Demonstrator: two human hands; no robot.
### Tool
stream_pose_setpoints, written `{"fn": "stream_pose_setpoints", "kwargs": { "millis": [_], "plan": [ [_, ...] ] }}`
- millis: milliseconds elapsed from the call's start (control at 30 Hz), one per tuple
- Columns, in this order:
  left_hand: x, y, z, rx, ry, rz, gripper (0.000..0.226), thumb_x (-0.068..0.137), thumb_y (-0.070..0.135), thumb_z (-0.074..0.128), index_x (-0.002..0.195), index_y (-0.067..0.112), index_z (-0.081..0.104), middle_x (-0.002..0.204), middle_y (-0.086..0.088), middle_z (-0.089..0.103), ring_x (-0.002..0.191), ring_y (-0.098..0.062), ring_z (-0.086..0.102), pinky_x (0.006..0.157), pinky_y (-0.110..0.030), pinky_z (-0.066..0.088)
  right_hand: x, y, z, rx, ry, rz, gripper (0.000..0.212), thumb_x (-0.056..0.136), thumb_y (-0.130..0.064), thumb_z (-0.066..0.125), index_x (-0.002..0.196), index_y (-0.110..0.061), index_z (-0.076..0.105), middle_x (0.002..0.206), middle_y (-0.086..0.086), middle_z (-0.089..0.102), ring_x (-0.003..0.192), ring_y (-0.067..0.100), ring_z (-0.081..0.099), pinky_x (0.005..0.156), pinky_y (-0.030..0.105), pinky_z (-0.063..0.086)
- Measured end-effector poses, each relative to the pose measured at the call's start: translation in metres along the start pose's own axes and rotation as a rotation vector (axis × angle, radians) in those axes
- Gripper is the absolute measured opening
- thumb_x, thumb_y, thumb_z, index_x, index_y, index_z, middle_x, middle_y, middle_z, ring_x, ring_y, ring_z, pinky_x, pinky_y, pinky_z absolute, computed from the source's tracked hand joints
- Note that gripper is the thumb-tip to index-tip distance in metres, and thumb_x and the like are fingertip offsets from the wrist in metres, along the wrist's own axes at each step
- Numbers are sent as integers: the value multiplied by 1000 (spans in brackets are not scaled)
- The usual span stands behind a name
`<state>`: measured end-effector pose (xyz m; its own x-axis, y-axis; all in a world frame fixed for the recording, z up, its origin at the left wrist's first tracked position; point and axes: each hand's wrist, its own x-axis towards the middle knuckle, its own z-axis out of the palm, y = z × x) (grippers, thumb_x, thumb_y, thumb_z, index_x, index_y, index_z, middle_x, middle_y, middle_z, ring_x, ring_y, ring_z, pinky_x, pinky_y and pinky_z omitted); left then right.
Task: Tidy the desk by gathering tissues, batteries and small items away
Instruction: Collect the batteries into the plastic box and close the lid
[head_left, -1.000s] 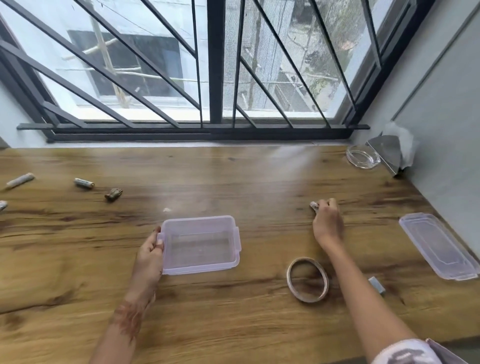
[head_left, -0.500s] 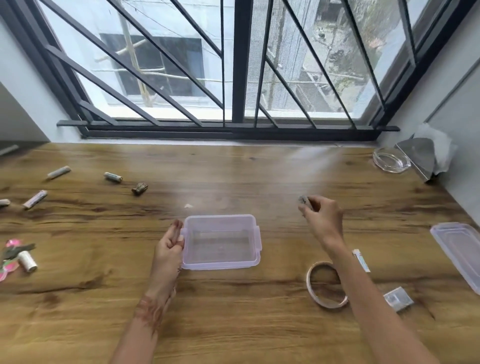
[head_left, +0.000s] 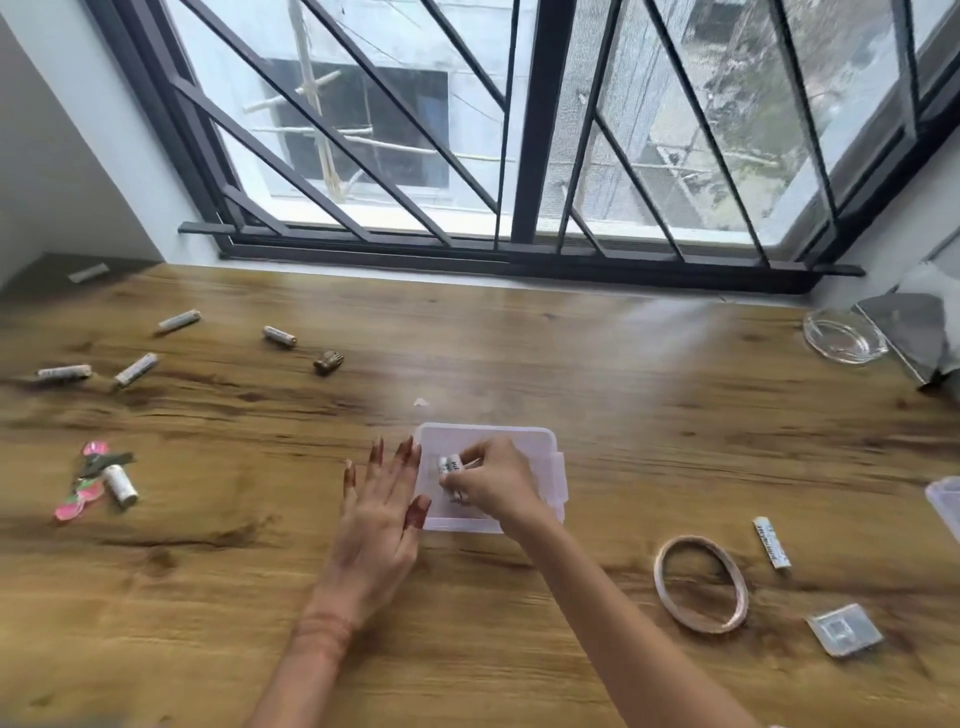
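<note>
Lowering white batteries (head_left: 449, 464) into the clear plastic box (head_left: 551, 441) at mid tabletop (head_left: 571, 364), right hand (head_left: 498, 483) over the box interior, grip clamped on the batteries by curled fingertips; apparently two cells, count uncertain through blur. Bracing the box's left wall with the left hand (head_left: 379, 519), fingers straight and spread, grip apart, thumb against the near-left corner. Judged as mid-deposit, most of the gathering not yet done. Left to collect: four loose batteries (head_left: 135, 369) at far left, a small brown cylinder (head_left: 328, 361) just beside them, a white spool (head_left: 120, 486) touching pink scraps (head_left: 78, 501) at left, a single battery (head_left: 772, 542) at right near a tape ring (head_left: 670, 597) and a small clear packet (head_left: 844, 629). Also noted: box lid (head_left: 946, 499) cut off at the right edge, glass dish (head_left: 844, 338) and grey tissue holder (head_left: 906, 332) at far right, well apart from the box. Hazards from here: release from too high, bouncing the cells off the hard box floor and over the low wall; early withdrawal of the bracing hand, letting the light box skid on the smooth wood under the drop; careless sweeping at far left, sending round cells rolling toward the tabletop edge; snagging the tape ring with the right forearm on the return reach for the single battery.
</note>
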<state>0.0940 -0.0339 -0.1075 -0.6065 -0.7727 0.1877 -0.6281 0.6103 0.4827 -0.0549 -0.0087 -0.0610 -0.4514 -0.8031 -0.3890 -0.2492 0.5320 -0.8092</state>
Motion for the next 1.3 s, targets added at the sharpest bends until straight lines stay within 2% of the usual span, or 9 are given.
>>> {"fn": "stream_pose_setpoints", "kwargs": {
  "millis": [133, 367, 600, 700, 833, 967, 1033, 1133, 1300],
  "plan": [
    [0, -6, 4, 64, -17, 21, 62, 93, 56, 1, 147, 24, 7, 155, 17, -7, 142, -7, -14, 114, -33, -14, 3, -1, 8, -13, 41, 4, 11, 70, -8, 73, 66, -6, 63, 68, 8, 65, 65, 16, 64, 68, 35, 57],
    [-1, -4, 7, 85, -2, 10, 61, 96, 51, 2, 146, 19, 13, 154, 4, 10, 143, -9, -9, 115, -32, -13, 2, -3, 7, -51, 107, -69, 17, 80, -8, 65, 88, 7, 65, 91, 21, 69, 87, 28, 65, 81, 43, 52],
    [-2, -2, 7, 23, 3, 27, 66, 94, 54, 0, 146, 16, 12, 155, 3, 8, 143, -10, -5, 116, -24, -9, -3, 5, 2, -114, 167, -160, 27, 86, -8, 54, 111, -3, 63, 104, 10, 68, 97, 18, 62, 83, 22, 47],
    [-2, 0, 6, 11, 17, 40, 66, 95, 51, 1, 145, 12, 12, 154, 0, 11, 144, -13, 4, 116, -22, -6, -15, 7, -11, -65, 262, -225, 21, 88, -13, 58, 107, -6, 65, 93, 6, 69, 84, 11, 63, 75, 15, 45],
    [-1, 0, 5, 1, 20, 75, 66, 96, 48, 4, 145, 6, 16, 153, -5, 15, 142, -10, 5, 116, -20, -2, -37, 17, -38, 48, 410, -309, 13, 88, -16, 61, 98, -13, 67, 86, -2, 69, 80, 7, 66, 73, 15, 51],
    [0, -3, 7, 0, 22, 105, 67, 97, 48, 5, 144, 2, 17, 152, -8, 17, 141, -12, 8, 116, -19, -2, -58, 44, -72, 88, 639, -283, 12, 88, -15, 61, 97, -15, 69, 84, -6, 69, 78, 2, 64, 70, 6, 47],
    [1, -4, 9, -7, 16, 102, 67, 96, 48, 6, 145, 2, 16, 152, -9, 17, 142, -15, 11, 116, -20, -1, -62, 65, -91, 26, 765, -230, 12, 88, -13, 60, 96, -12, 69, 88, -1, 69, 80, 10, 64, 71, 10, 46],
    [1, -9, 13, -4, -8, 90, 66, 95, 46, 9, 146, 4, 14, 154, -8, 14, 143, -17, 9, 116, -19, -2, -66, 100, -121, -201, 886, -92, 16, 88, -9, 58, 101, -3, 66, 103, 12, 67, 97, 26, 60, 84, 28, 44],
    [0, -10, 14, -19, -21, 80, 65, 94, 45, 9, 147, 7, 9, 155, -3, 9, 144, -14, 4, 116, -19, -3, -68, 137, -155, -470, 838, 122, 32, 92, -4, 49, 122, 6, 52, 128, 20, 53, 123, 33, 44, 100, 38, 36]
  ]
}}
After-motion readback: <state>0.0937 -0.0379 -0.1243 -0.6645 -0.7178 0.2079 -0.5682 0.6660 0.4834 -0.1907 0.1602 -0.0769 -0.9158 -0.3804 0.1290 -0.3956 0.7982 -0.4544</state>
